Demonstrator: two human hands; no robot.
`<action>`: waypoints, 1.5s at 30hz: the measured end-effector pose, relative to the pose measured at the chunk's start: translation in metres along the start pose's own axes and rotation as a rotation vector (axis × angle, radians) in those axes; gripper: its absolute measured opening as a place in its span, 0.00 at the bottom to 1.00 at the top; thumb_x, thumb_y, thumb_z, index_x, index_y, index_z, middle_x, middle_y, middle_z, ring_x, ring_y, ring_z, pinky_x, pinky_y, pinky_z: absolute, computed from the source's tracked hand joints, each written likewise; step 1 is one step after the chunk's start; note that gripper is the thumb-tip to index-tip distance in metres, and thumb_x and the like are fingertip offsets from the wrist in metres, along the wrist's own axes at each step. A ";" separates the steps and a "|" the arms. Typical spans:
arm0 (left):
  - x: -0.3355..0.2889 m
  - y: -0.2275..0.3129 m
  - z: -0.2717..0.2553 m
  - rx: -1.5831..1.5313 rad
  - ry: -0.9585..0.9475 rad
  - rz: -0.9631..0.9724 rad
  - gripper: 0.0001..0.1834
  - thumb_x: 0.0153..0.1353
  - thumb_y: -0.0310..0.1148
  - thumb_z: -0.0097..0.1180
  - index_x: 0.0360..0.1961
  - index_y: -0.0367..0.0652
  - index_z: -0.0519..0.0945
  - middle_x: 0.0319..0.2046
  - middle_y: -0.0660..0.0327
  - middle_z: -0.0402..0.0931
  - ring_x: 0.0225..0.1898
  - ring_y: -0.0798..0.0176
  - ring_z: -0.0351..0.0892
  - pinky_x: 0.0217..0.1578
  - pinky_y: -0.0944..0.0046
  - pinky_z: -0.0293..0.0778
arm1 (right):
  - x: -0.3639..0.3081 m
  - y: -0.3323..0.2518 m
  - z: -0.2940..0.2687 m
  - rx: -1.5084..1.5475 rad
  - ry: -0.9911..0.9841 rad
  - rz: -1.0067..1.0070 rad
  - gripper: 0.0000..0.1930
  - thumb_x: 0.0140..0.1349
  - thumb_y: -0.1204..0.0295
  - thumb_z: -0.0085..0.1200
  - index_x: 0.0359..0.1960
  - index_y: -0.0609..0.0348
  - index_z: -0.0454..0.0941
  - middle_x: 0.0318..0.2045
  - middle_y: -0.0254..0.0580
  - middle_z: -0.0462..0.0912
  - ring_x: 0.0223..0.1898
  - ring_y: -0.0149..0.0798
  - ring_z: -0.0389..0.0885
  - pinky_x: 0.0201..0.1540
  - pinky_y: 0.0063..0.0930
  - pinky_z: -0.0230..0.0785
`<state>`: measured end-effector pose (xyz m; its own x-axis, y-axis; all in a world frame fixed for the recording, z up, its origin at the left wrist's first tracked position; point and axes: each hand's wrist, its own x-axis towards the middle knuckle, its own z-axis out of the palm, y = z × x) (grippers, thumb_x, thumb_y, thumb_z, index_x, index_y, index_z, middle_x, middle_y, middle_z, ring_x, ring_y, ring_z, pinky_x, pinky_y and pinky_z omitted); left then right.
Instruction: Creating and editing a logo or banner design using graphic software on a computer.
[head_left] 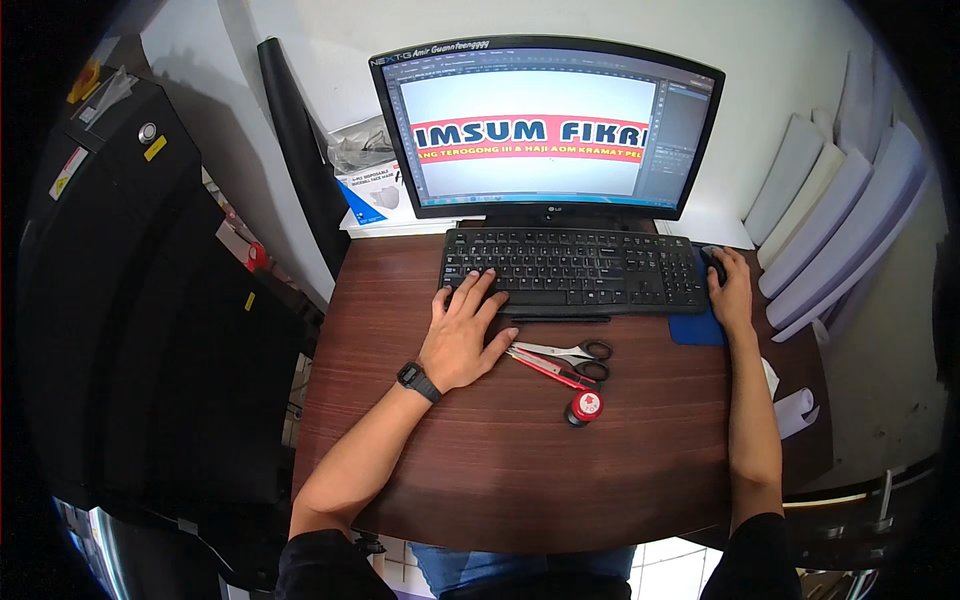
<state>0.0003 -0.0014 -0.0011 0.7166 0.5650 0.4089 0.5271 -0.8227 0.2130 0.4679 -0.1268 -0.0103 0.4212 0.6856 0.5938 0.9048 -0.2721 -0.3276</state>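
My left hand (462, 340) rests with spread fingers on the left end of a black keyboard (575, 268), its thumb stretched toward the scissors. At the keyboard's right end my right hand (735, 290) is curved over a black mouse (712, 264) on a blue mouse pad (697, 331). A monitor (530, 180) behind the keyboard shows a red banner with dark and yellow lettering in an editing window. Scissors (572, 353) with black handles lie beside my left thumb, next to a red utility knife (556, 373). Just nearer stands a small round red-and-black item (586, 406).
The brown wooden desk (520, 460) carries all this. Rolls of white material (830, 215) lean at the right. A large black machine (150, 300) stands at the left. A box (372, 195) with a plastic bag sits left of the monitor, and a long black tube (300, 140) leans nearby.
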 end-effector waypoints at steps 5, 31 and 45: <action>0.001 0.000 -0.001 0.004 -0.009 -0.011 0.30 0.69 0.49 0.56 0.64 0.42 0.75 0.73 0.48 0.60 0.76 0.44 0.52 0.71 0.37 0.48 | 0.001 0.005 0.003 -0.017 0.024 -0.016 0.19 0.65 0.75 0.58 0.58 0.57 0.80 0.62 0.54 0.76 0.64 0.58 0.73 0.67 0.45 0.66; -0.001 -0.002 0.003 0.014 -0.070 -0.028 0.32 0.72 0.56 0.50 0.69 0.49 0.72 0.77 0.47 0.51 0.79 0.42 0.44 0.73 0.31 0.38 | 0.000 0.002 0.004 -0.031 0.019 -0.022 0.18 0.64 0.75 0.58 0.57 0.57 0.80 0.62 0.54 0.76 0.64 0.58 0.73 0.66 0.46 0.66; -0.001 -0.001 0.002 -0.002 -0.083 -0.047 0.32 0.72 0.56 0.50 0.70 0.50 0.71 0.77 0.47 0.52 0.79 0.43 0.44 0.73 0.31 0.39 | 0.001 0.009 0.008 -0.041 0.017 -0.005 0.19 0.66 0.76 0.57 0.60 0.57 0.78 0.65 0.56 0.74 0.69 0.58 0.69 0.70 0.46 0.63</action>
<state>0.0005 -0.0011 -0.0038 0.7268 0.6058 0.3235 0.5597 -0.7955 0.2322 0.4758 -0.1236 -0.0184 0.4177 0.6756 0.6075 0.9084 -0.2965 -0.2948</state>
